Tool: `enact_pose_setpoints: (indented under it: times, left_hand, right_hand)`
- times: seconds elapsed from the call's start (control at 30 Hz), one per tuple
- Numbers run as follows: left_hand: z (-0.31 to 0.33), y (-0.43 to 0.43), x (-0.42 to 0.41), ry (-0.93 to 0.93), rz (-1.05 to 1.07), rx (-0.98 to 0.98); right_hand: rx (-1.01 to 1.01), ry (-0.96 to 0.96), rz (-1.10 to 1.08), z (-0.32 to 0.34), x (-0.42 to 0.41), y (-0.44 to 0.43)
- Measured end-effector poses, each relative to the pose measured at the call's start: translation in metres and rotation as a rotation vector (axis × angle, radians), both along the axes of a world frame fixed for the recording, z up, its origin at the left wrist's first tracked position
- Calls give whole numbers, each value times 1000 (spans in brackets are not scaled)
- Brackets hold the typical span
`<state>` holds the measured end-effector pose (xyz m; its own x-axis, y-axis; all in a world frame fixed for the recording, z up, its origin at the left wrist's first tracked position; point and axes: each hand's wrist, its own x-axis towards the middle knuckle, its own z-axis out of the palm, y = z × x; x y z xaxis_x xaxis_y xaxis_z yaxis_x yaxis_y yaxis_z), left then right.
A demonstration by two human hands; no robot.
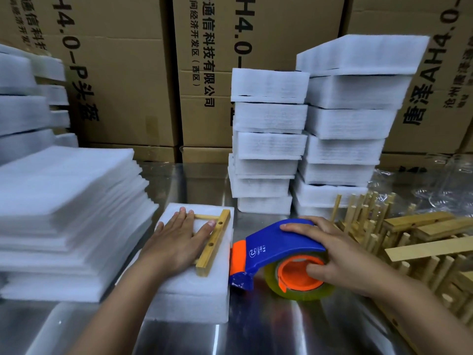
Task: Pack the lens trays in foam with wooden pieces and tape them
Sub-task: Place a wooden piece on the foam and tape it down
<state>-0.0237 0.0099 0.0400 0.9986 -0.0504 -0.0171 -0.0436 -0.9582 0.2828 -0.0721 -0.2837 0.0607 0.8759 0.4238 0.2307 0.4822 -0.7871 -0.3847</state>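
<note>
Foam sheets (69, 213) lie in a tall, slightly fanned stack at the left of the steel tabletop (281, 329), with more white foam blurred behind them. Just right of that stack, near the front edge, sits the foam pack (194, 285), a flat white block whose long axis runs from near to far. On top of it lies a wooden piece (213, 243), a slat with drilled holes. Its long axis also runs near to far, with the far end leaning a little to the right, close to the pack's right edge. A thin dowel (206, 216) reaches leftward from the slat's far end.

The left hand (176, 242) lies flat on the pack with its fingers straight and spread. It presses down beside the slat, and its fingertips cover part of the dowel.

Right of the pack, the right hand (343, 262) is clamped on a blue and orange tape dispenser (279, 249), with fingers over the blue top and the thumb inside the orange core of the tape roll (299, 290). The dispenser's long axis runs left to right, and its orange nose points left, at the pack's right side.

Behind stand two towers of wrapped foam packs (350, 119) in front of cardboard boxes (122, 73). At the far right is a heap of wooden slats and dowels (409, 242).
</note>
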Motion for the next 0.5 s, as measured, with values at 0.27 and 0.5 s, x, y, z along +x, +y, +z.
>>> enact_pose_setpoints:
  times: [0.27, 0.5]
  left_hand:
    - [-3, 1, 2, -12, 4, 6]
    - [-3, 1, 1, -19, 6, 7]
  right_hand:
    - [-11, -3, 8, 3, 6, 4]
    - [-10, 106, -15, 13, 14, 6]
